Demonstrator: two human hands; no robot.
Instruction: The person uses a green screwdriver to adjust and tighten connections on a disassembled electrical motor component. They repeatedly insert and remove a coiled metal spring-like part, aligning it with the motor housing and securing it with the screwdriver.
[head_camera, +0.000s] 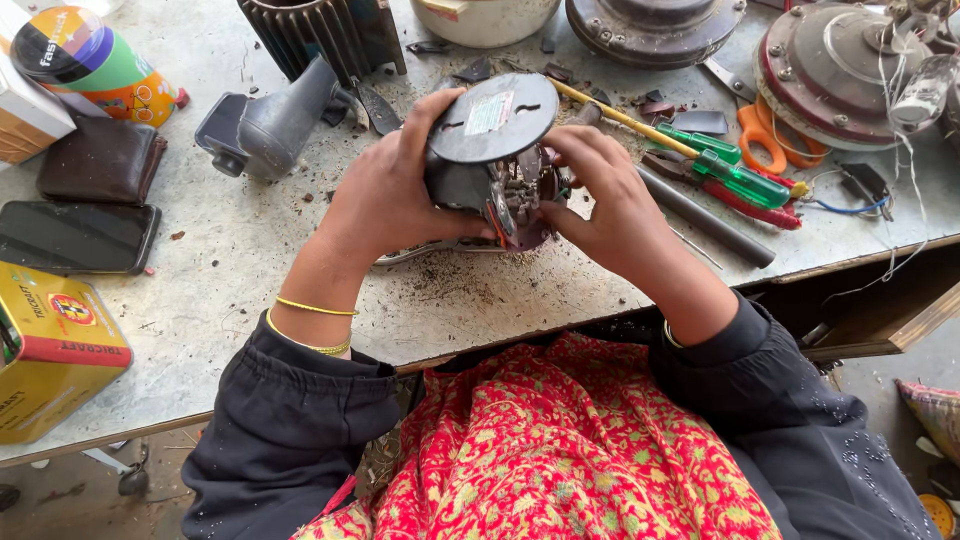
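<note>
Black motor housing (490, 160) at bench (250, 270) centre, left hand (390, 190) fingers clasping its side at 9 o'clock, right hand (610, 195) fingers gripping exposed wiring at 3 o'clock, green screwdrivers (720, 165) at 2 o'clock, yellow tin (50, 350) at 8 o'clock.

Sleeves: dark, near-black fabric, gathered at elastic cuffs on both arms.
Left wrist: two thin gold bangles (312, 326).
Right wrist: a slim gold bangle's edge showed at the cuff.
Lap: red cloth (560, 450) with yellow-green floral print.
</note>
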